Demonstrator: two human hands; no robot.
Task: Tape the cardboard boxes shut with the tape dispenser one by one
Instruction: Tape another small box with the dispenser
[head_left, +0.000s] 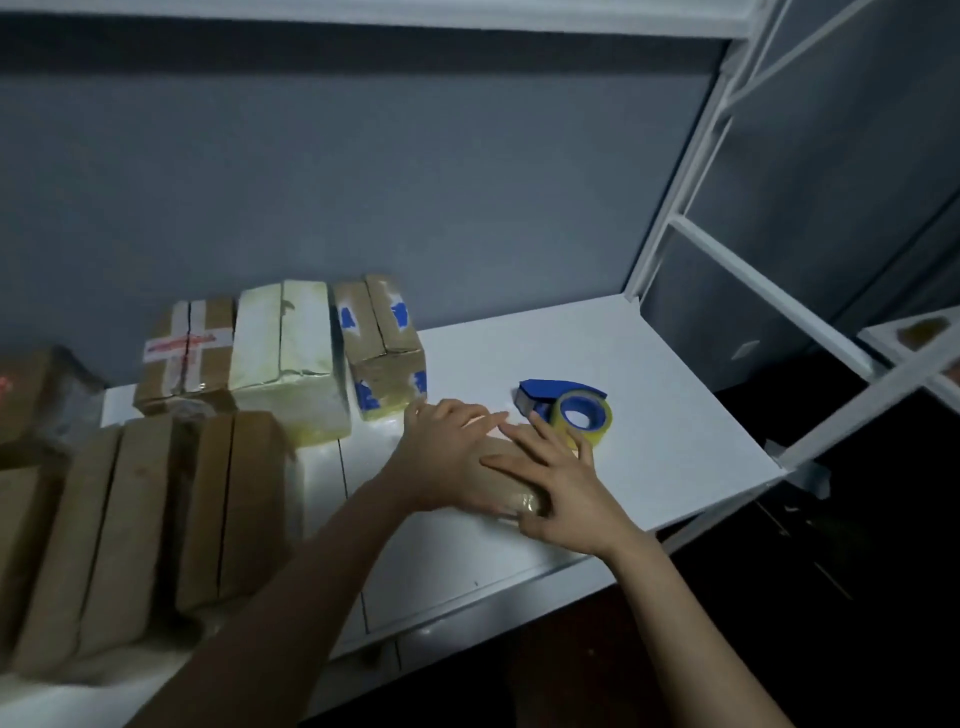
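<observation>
A small brown cardboard box (501, 480) with shiny tape on it lies on the white shelf (649, 415), mostly covered by both hands. My left hand (449, 462) lies flat across its top with straight fingers. My right hand (556, 486) presses on its near right side, fingers spread, thumb at the box's front corner. The blue tape dispenser (569, 408) with its yellowish roll stands on the shelf just behind my right fingertips, apart from both hands.
Three taped boxes (283, 358) stand in a row at the back left against the grey wall. Several plain brown boxes (130, 525) lie at the near left. A white metal rack frame (727, 270) rises on the right, with a dark drop beyond the shelf edge.
</observation>
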